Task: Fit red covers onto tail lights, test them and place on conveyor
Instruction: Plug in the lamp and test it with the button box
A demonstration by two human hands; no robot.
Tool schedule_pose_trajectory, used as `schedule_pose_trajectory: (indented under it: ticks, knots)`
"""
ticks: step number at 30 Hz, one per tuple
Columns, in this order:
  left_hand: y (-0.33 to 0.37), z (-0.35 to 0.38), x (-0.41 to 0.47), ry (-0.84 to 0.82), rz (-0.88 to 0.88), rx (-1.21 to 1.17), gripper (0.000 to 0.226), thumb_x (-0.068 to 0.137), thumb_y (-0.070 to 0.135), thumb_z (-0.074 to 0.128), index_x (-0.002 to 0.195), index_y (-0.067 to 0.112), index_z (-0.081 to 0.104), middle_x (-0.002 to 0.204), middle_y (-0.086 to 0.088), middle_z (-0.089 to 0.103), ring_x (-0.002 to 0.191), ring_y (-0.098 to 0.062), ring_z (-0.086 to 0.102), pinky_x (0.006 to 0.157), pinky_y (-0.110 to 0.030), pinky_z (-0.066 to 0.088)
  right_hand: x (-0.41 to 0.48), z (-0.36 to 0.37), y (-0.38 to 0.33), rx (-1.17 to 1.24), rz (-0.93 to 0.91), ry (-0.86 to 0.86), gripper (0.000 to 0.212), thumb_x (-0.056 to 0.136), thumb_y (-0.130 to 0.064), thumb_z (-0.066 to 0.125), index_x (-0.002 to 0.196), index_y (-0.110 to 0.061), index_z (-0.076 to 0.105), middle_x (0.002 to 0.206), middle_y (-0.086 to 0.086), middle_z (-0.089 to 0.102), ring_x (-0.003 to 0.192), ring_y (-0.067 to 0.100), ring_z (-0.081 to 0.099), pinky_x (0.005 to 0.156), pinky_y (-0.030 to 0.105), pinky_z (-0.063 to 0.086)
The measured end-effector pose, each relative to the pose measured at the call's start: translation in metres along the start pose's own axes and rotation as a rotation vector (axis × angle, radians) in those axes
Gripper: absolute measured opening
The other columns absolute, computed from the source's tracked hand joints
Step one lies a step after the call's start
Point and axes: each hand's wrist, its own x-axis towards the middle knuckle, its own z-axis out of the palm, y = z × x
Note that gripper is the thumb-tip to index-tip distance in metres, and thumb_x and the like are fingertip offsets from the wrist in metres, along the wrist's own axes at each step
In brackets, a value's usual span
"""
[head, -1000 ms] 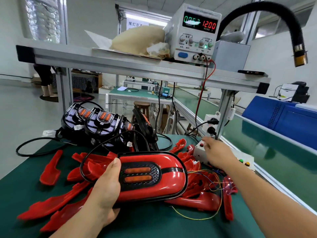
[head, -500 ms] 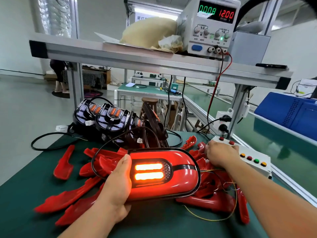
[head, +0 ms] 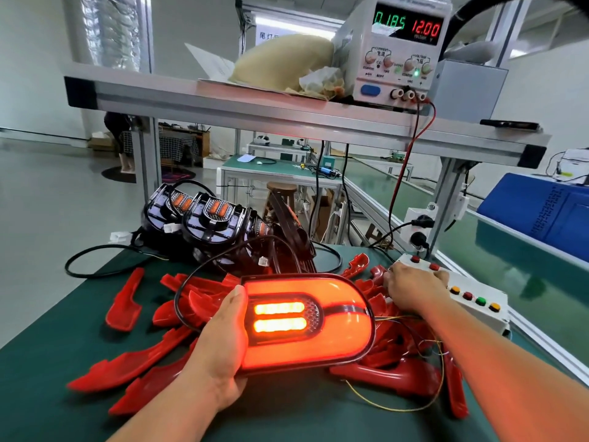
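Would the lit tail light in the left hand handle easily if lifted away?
Probably rigid and fairly light: the left hand holds the tail light by one end. Its glossy cover looks slippery. The black cable looping beside it may drag.

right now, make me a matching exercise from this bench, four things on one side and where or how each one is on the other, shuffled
Things
1. tail light
2. power supply
3. button box
4. loose red covers

Places or states
A. on the upper shelf
B. lying on the green mat
C. glowing, gripped by the left hand
D. under the right hand

Pairs: 1-C, 2-A, 3-D, 4-B
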Motion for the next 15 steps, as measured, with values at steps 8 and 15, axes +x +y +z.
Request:
schedule_pose_trajectory:
  ticks: [8, 15]
  knots:
    - [0.0029, -0.0004, -0.0008, -0.002, -0.030, 0.051, 0.048, 0.099, 0.054, 0.040, 0.123, 0.019, 0.063, 0.104, -0.020, 0.073, 0.090, -0.040, 0.072, 0.065, -0.049, 0.060, -0.0014, -0.0012, 0.0006, 0.005, -0.006, -0.001, 0.046, 0.100, -0.050, 0.024, 0.125, -0.021, 0.048, 0.122, 0.004, 0.064, 0.118, 0.024, 0.056, 0.113, 0.058, 0.012]
    - [0.0011, -0.0012, 0.0014, 0.027, -0.028, 0.079, 0.046, 0.096, 0.062, 0.041, 0.119, 0.031, 0.065, 0.102, -0.018, 0.074, 0.090, -0.040, 0.073, 0.080, -0.060, 0.056, -0.0029, 0.0025, 0.0043, 0.013, -0.005, -0.015, 0.046, 0.098, -0.054, 0.021, 0.127, -0.026, 0.043, 0.137, 0.001, 0.056, 0.140, 0.023, 0.034, 0.111, 0.057, 0.008]
